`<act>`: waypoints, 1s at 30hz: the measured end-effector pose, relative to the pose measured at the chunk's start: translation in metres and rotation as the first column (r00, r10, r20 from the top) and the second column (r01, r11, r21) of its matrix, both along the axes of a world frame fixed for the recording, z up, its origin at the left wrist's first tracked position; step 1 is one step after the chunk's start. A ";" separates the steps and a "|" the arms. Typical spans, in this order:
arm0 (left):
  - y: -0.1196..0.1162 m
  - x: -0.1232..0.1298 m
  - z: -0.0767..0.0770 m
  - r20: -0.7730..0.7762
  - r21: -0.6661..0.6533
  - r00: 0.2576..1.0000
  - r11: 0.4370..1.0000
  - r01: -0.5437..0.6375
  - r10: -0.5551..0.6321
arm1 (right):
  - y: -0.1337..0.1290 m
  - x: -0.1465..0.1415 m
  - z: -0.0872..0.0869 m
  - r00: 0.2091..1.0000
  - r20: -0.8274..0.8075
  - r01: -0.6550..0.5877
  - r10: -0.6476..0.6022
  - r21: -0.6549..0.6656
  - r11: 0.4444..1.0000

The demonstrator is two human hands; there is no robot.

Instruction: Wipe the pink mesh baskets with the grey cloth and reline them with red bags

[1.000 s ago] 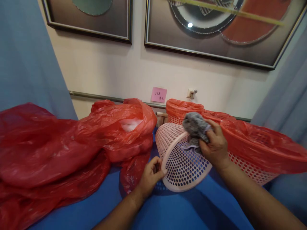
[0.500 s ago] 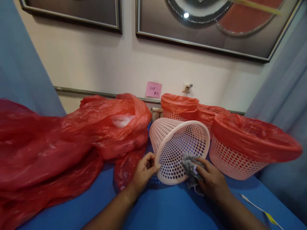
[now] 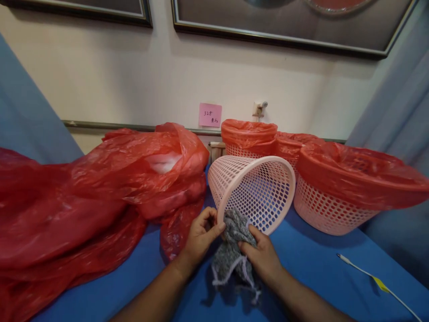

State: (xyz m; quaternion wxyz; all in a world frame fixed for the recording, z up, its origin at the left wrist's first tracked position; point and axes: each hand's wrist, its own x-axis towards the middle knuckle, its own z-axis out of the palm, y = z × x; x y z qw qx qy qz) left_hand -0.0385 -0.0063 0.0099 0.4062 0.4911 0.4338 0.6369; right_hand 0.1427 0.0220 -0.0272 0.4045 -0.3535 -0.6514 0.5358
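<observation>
Red plastic bags (image 3: 100, 192) heap on my left. My left hand (image 3: 201, 232) pinches the base rim of the tilted pink mesh basket (image 3: 258, 190); just right, my right hand (image 3: 263, 255) grips the grey cloth (image 3: 231, 250) against the basket's underside, its tail on the blue table (image 3: 318, 268). 3 lined baskets (image 3: 335, 201) stand right.

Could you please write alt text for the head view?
A person's left hand grips the rim of a tilted pink perforated plastic basket while the right hand holds a grey knitted cloth against it, over a blue table.

two bare forearms, no sleeves
</observation>
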 end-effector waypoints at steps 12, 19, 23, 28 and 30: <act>-0.006 -0.005 0.012 -0.090 0.095 0.991 0.991 -0.095 0.103 | 0.061 0.074 0.015 0.363 0.825 -0.246 -0.432 0.532 0.810; -0.002 -0.003 0.012 -0.158 -0.027 0.984 0.995 -0.091 0.086 | 0.051 0.026 0.020 0.541 0.793 -0.204 -0.280 0.447 0.871; 0.001 -0.004 0.004 -0.259 -0.093 0.965 0.994 -0.049 0.024 | 0.046 -0.009 0.012 0.870 0.477 -0.084 -0.125 0.394 0.915; -0.002 -0.002 0.002 -0.321 -0.150 0.944 0.988 0.027 -0.074 | 0.049 -0.005 0.004 0.946 0.321 -0.098 -0.034 0.386 0.917; -0.004 -0.003 0.005 -0.361 -0.208 0.922 0.976 0.065 -0.138 | 0.049 0.009 0.005 0.922 0.386 -0.212 0.039 0.417 0.884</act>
